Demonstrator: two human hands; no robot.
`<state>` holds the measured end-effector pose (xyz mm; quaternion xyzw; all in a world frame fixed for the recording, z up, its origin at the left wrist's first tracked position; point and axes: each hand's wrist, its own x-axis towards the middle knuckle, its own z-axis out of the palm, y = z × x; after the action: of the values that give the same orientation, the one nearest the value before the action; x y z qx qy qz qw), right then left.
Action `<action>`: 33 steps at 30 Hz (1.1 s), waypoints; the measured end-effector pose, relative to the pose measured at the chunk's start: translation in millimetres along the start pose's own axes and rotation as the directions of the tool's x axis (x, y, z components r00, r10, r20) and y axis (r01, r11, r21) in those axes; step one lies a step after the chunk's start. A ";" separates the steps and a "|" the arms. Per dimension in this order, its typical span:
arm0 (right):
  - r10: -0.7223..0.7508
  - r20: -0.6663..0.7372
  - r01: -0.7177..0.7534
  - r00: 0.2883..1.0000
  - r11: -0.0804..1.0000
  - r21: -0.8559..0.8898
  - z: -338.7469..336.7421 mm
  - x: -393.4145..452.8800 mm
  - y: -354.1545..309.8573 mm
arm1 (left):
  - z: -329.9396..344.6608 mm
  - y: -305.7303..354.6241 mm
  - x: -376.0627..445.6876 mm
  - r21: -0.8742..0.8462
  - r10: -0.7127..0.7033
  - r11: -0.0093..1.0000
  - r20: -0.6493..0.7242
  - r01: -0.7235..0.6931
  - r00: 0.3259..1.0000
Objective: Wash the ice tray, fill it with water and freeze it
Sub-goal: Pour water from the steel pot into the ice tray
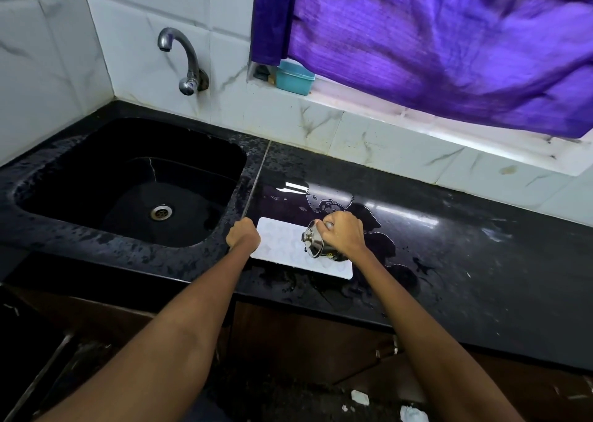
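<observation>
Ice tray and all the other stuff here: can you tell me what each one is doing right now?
Ice tray: flat on the wet counter, right of the sink.
Steel cup: tipped over the tray.
Right hand: gripping the cup.
Left hand: closed on the tray's left edge.
Tap: no water running.
Sink: no dishes inside, rim splashed.
Counter: puddles around the tray.
Curtain: hanging over the window.

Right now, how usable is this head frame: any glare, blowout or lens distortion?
Head view: window glare streaks the wet countertop; the white ice tray is blown out, cells barely readable; wide-angle bending curves the counter edge and wall tiles; the purple curtain looks smeared.
</observation>
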<state>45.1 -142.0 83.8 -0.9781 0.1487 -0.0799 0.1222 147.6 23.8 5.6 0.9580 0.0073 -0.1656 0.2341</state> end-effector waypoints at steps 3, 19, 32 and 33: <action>-0.006 -0.002 0.006 1.000 1.000 0.003 0.4 0.5 0.6 | -0.2 0.6 0.1 -0.002 -0.001 1.000 -0.002 0.001 1.000; 0.222 -0.064 -0.187 0.973 0.921 0.343 -11.2 5.5 32.8 | 0.3 -0.7 0.3 0.009 0.005 1.000 -0.011 -0.005 1.000; 0.106 -0.044 -0.101 0.993 0.990 0.100 -10.2 -6.2 33.9 | 2.4 0.0 2.3 0.034 0.014 0.999 -0.016 -0.013 1.000; 0.094 -0.031 -0.092 0.995 0.993 0.074 -8.6 -6.8 32.1 | 2.5 0.0 2.1 0.034 0.014 0.999 -0.017 -0.013 1.000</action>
<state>28.3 -171.5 82.9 -0.9635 0.1932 -0.0961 0.1585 148.8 22.6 2.8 0.9633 0.0002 -0.1557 0.2188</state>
